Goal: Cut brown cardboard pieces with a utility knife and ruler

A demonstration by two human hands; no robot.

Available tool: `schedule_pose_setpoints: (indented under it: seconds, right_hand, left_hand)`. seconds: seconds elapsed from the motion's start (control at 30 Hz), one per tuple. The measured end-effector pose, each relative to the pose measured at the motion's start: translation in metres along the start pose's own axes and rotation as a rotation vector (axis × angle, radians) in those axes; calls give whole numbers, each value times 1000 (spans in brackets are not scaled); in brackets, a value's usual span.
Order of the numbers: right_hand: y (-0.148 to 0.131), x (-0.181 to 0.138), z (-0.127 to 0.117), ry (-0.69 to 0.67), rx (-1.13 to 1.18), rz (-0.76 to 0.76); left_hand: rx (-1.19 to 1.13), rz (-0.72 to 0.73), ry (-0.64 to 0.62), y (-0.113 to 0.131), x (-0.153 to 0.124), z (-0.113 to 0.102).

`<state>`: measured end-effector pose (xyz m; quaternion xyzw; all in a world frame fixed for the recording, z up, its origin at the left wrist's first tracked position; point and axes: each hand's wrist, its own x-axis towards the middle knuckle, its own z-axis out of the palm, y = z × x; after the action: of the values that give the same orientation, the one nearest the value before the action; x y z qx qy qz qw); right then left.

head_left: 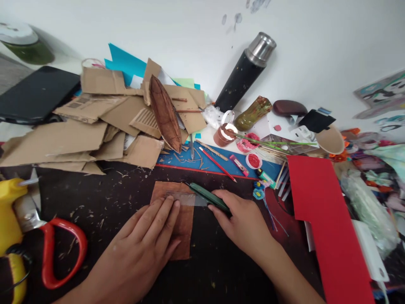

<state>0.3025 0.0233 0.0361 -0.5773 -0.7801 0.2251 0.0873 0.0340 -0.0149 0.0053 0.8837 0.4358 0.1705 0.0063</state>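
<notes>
Running crosswise from the left hand point(144, 236) toward the right hand point(245, 219), the clear ruler point(186, 199) is held down on the brown sheet point(184, 232) by the former, laid flat; the green cutter point(207, 195), clasped in the latter, is pointed forward-left.

We see dk green cutter point(207, 196), brown sheet point(183, 226), ctr; red card point(329, 223), lower R; blk flask point(237, 82) w/ silver cap point(262, 47), upper ctr; red scissor handles point(48, 253), lower L.
</notes>
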Motion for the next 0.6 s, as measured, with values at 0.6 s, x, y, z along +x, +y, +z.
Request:
schedule_pose_setpoints:
  seconds: [0.6]
  right_hand:
    - [1,4,-4,-21,29,12]
  left_hand:
    - [-37,-25,2,-1,-1,1]
